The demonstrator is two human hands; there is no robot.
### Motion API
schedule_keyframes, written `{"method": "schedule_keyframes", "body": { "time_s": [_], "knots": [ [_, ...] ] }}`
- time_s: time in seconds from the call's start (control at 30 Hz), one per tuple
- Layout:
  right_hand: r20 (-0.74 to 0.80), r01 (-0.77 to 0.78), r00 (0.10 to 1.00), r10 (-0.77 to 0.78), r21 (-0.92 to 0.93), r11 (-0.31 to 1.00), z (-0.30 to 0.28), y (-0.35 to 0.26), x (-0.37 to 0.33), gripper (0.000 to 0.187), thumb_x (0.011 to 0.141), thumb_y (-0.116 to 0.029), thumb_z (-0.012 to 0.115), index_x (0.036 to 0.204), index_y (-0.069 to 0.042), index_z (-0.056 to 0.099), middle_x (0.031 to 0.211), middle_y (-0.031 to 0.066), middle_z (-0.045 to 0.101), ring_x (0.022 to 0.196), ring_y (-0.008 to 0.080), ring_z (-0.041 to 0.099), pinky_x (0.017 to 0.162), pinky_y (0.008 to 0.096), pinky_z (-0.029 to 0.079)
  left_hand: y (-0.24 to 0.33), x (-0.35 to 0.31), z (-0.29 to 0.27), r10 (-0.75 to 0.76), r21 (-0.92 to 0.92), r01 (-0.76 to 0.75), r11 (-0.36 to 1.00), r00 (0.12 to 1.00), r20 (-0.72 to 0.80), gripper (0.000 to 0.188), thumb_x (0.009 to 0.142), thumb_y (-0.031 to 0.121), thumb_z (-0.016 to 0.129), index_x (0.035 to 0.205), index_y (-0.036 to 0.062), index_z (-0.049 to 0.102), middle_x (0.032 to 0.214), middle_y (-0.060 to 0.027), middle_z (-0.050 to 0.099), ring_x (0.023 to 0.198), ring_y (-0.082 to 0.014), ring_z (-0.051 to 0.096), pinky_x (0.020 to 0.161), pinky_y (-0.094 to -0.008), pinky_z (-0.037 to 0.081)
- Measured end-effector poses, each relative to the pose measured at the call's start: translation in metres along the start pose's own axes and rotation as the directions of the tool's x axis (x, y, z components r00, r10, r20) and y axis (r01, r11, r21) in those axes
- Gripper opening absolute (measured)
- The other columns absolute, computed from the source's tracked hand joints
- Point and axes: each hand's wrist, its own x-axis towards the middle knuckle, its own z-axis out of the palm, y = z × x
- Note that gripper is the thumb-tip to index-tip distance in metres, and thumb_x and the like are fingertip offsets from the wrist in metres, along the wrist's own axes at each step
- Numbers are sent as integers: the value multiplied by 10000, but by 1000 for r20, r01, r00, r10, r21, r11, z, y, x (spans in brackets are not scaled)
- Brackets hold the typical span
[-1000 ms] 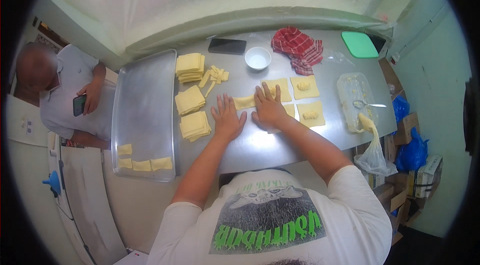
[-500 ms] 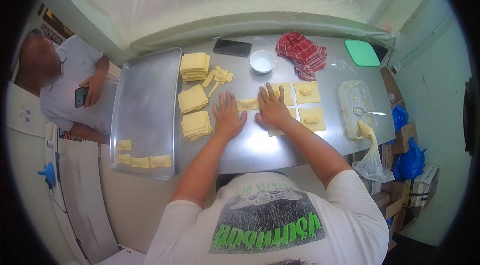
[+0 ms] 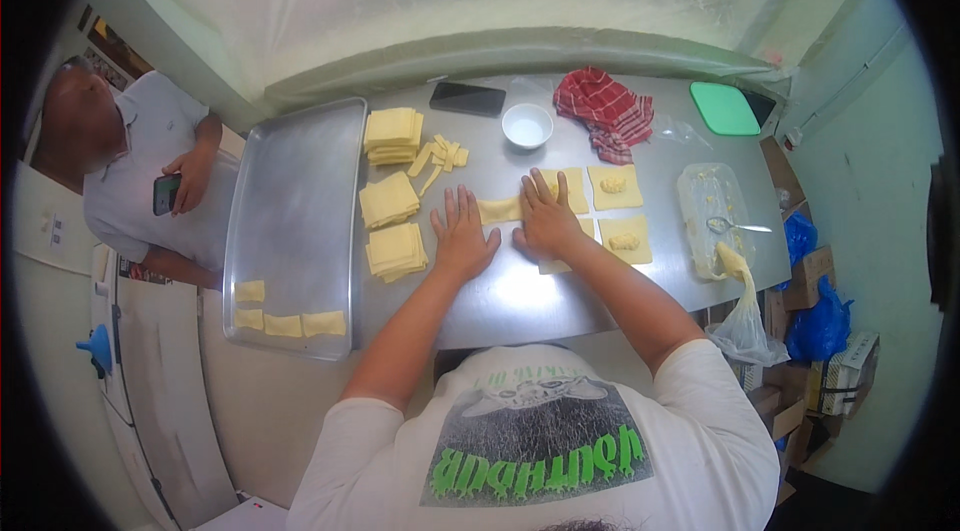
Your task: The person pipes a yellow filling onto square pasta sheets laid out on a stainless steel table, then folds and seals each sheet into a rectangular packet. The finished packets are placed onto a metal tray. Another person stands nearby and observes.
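A folded strip of pale yellow dough (image 3: 499, 212) lies on the metal table between my hands. My left hand (image 3: 464, 239) is flat at its left end, fingers stretched out. My right hand (image 3: 549, 223), also flat with fingers extended, presses at its right end and partly covers it. Just right of that hand lie dough squares topped with a pale, lumpy filling, such as the far-right square (image 3: 615, 187) and the one nearer me (image 3: 624, 239). My right hand and forearm partly hide two more squares. Left of my left hand sit stacks of plain dough sheets (image 3: 396, 251).
A large metal tray (image 3: 290, 201) at left bears several folded dough pieces. Dough offcuts (image 3: 437, 159), a phone (image 3: 467, 99), a white bowl (image 3: 527, 127), a red checked cloth (image 3: 603, 111), a green lid (image 3: 725, 108) and a filling container (image 3: 708, 193) with a spoon surround the work. A person stands left.
My left hand has shifted very slightly toward me and to the right along the dough. My right hand stays in nearly the same place.
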Motion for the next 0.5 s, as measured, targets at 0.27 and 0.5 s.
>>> {"method": "schedule_keyframes", "body": {
  "time_s": [0.27, 0.5],
  "knots": [
    [-20, 18, 1000, -17, 34, 999, -2, -8, -1, 870, 934, -489, 464, 1566, 83, 289, 1683, 208, 216, 1595, 344, 26, 1241, 625, -64, 3, 3, 0, 14, -2, -14, 1000, 1000, 18, 904, 943, 446, 549, 1590, -78, 198, 1692, -241, 140, 1577, -419, 36, 1216, -647, 48],
    [-49, 6, 999, -3, 66, 998, 9, -7, -7, 828, 929, -440, 486, 1550, 83, 327, 1670, 229, 243, 1595, 345, 51, 1241, 632, -42, 7, -2, 6, -7, -35, 4, 999, 996, -84, 860, 942, 395, 558, 1566, -99, 231, 1652, -275, 212, 1561, -420, 95, 1216, -636, 72]
  ]
}}
